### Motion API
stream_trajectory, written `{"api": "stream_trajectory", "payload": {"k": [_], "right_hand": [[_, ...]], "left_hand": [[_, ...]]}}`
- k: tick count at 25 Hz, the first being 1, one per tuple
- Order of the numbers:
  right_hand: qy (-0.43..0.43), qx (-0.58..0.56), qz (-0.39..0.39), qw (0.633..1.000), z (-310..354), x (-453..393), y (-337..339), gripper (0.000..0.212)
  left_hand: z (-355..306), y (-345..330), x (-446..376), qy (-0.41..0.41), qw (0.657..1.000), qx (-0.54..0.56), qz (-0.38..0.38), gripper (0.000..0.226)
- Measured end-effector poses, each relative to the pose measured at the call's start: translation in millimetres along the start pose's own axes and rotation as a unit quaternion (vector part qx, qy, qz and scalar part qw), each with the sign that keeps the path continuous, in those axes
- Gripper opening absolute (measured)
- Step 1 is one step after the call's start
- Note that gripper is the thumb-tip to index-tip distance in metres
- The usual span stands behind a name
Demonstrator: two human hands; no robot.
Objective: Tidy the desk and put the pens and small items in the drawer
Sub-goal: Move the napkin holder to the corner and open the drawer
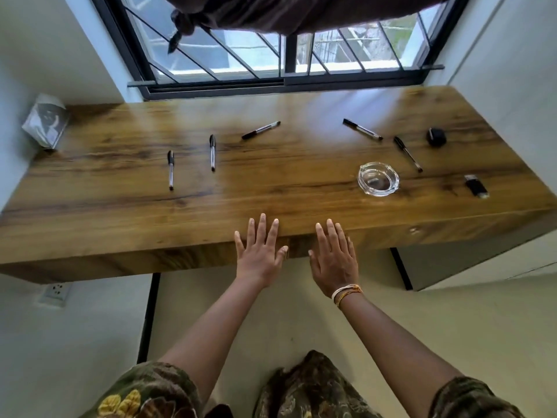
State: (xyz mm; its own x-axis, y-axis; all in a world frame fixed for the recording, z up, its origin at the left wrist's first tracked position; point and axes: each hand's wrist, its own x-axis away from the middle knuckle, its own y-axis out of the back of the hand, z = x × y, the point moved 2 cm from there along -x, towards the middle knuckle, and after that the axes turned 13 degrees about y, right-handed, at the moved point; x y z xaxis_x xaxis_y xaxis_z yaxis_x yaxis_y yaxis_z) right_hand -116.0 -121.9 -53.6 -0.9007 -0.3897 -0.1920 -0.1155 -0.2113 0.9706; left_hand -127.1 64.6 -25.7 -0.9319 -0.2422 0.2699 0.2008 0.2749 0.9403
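Several black-capped pens lie scattered on the wooden desk (pixel 120 206): one pen (pixel 171 169) at the left, a second pen (pixel 212 152) beside it, a third pen (pixel 261 130) near the middle, and further pens (pixel 362 129) (pixel 407 153) to the right. A black lighter (pixel 476 185) and a small black case (pixel 436 136) sit at the right end. My left hand (pixel 259 251) and my right hand (pixel 333 257) are spread flat with straight fingers over the desk's front edge, holding nothing. No drawer stands open; the desk's front face (pixel 180 257) is shut.
A clear glass ashtray (pixel 378 178) stands right of centre. A plastic-wrapped packet (pixel 46 120) leans against the left wall. A barred window (pixel 271 55) backs the desk. A wall socket (pixel 55 292) sits below at the left.
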Motion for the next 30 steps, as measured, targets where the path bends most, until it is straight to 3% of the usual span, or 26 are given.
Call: {"api": "stream_trajectory", "payload": {"k": [6, 7, 8, 9, 10, 12, 13, 14, 15, 17, 22, 26, 30], "right_hand": [[-0.034, -0.084, -0.048, 0.995, 0.4, 22.8, 0.8, 0.043], [-0.094, -0.158, -0.045, 0.982, -3.4, 24.3, -3.3, 0.041], [-0.195, -0.261, -0.05, 0.944, -8.5, 24.4, -8.5, 0.04], [-0.331, -0.376, -0.06, 0.863, -14.1, 22.0, -12.5, 0.041], [-0.459, -0.502, -0.07, 0.73, -18.0, 19.0, -18.3, 0.046], [-0.559, -0.699, -0.102, 0.434, -24.6, 13.3, -42.4, 0.057], [-0.566, -0.743, -0.121, 0.337, -28.4, 10.4, -55.0, 0.063], [-0.561, -0.767, -0.141, 0.276, -34.2, 6.3, -66.1, 0.072], [-0.555, -0.782, -0.153, 0.239, -40.3, 2.5, -73.4, 0.083], [-0.536, -0.802, -0.166, 0.205, -51.3, -9.8, -82.5, 0.094], [-0.526, -0.811, -0.216, 0.138, -61.5, -28.1, -100.4, 0.096], [-0.526, -0.805, -0.225, 0.156, -53.6, -26.0, -99.4, 0.094], [-0.536, -0.794, -0.251, 0.139, -47.8, -7.6, -86.1, 0.098]], "left_hand": [[-13.4, 3.0, 13.6, -0.023, 0.999, -0.023, 0.013, 0.062], [-18.7, 5.6, 11.0, -0.027, 0.999, -0.018, 0.012, 0.06], [-24.0, 8.1, 6.9, -0.031, 0.999, -0.014, 0.012, 0.059], [-28.8, 9.0, 1.5, -0.032, 0.999, -0.011, 0.01, 0.057], [-31.3, 7.1, -2.8, -0.03, 1.0, -0.006, 0.008, 0.055], [-31.4, -2.8, -7.3, -0.024, 1.0, -0.004, -0.016, 0.054], [-29.0, -9.2, -6.9, -0.027, 0.999, -0.008, -0.045, 0.055], [-27.2, -14.8, -6.7, -0.031, 0.996, -0.013, -0.078, 0.056], [-26.3, -18.8, -7.0, -0.036, 0.993, -0.018, -0.107, 0.057], [-27.1, -25.0, -13.2, -0.049, 0.988, -0.019, -0.146, 0.059], [-28.2, -36.1, -19.5, -0.053, 0.983, -0.027, -0.172, 0.063], [-26.3, -33.2, -18.4, -0.045, 0.989, -0.023, -0.141, 0.074], [-30.3, -24.0, -17.2, -0.042, 0.994, -0.014, -0.099, 0.074]]}}
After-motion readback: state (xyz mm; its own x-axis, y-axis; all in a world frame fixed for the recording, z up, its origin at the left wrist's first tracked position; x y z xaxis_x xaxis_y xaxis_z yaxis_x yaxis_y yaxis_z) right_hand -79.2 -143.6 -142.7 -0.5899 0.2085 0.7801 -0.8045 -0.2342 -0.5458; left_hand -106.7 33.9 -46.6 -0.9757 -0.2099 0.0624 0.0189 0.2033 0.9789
